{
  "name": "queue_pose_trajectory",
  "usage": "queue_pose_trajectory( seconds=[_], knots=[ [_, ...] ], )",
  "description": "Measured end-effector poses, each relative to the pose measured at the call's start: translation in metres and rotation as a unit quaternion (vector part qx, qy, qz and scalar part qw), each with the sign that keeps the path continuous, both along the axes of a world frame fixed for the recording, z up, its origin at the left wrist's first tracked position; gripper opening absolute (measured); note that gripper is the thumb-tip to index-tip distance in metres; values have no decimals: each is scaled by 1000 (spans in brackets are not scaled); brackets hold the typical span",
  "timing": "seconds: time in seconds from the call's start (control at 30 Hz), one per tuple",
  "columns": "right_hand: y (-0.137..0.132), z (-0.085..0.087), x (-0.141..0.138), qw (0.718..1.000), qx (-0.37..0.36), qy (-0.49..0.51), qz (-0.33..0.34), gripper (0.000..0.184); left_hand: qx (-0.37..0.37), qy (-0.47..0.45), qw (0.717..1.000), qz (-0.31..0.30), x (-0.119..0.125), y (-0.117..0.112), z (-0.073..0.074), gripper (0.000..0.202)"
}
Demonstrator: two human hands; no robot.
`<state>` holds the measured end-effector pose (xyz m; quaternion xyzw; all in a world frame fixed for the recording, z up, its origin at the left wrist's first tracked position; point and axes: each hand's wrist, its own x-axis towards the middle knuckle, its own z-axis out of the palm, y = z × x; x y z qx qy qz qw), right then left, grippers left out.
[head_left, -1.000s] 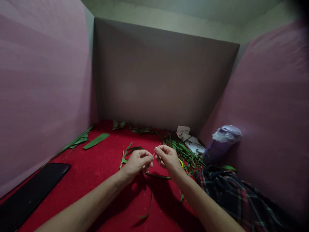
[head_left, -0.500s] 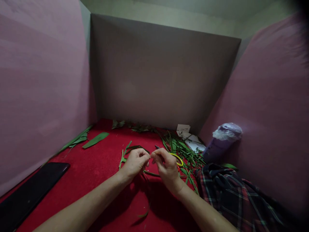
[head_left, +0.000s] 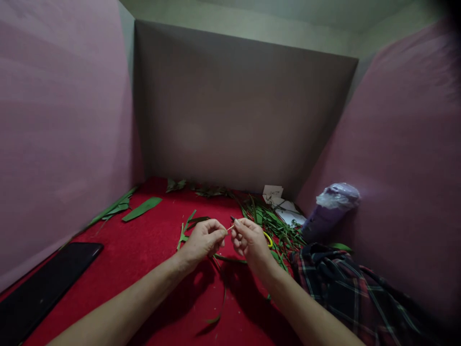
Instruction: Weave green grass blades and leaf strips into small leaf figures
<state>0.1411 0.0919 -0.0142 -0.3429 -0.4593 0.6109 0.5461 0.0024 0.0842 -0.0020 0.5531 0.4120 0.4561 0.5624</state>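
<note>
My left hand (head_left: 206,238) is closed in a pinch, thumb and finger on one end of a thin pale stick (head_left: 230,228). The stick's other end sits between the pinched fingers of my right hand (head_left: 252,242), a short gap apart. Below my left hand hangs or lies a narrow green leaf strip (head_left: 224,293); whether the hand also grips it I cannot tell. A yellow loop handle (head_left: 268,239), like that of scissors, shows partly behind my right hand. A small dark tip (head_left: 233,218) pokes out above the right fingers.
Cut green stems and leaves (head_left: 275,221) are heaped at the right, near white papers (head_left: 288,212). Beyond them stands a purple plastic-wrapped bundle (head_left: 333,206). Plaid cloth (head_left: 345,283) lies front right. A black flat object (head_left: 50,278) and a broad leaf (head_left: 142,209) are on the left.
My hands have drawn slightly apart, with more of the thin pale stick showing between them. My right hand has shifted a little and covers more of the yellow handle.
</note>
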Motion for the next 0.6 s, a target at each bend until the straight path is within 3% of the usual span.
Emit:
queue_pose_trajectory(
  seconds=[0.1,0.23,0.47,0.6],
  knots=[
    [0,2,1,998,-51,33,8,27,-24,5,1000,18,-1,2,-3,22],
    [0,1,0,999,-28,32,-5,28,-37,6,999,30,-3,5,-5,27],
    [2,-5,0,1000,-5,1,-30,29,-5,-11,999,-32,-4,3,-5,21],
    [0,-3,0,999,-33,25,10,27,31,-3,999,-32,-3,0,-4,25]
  ],
)
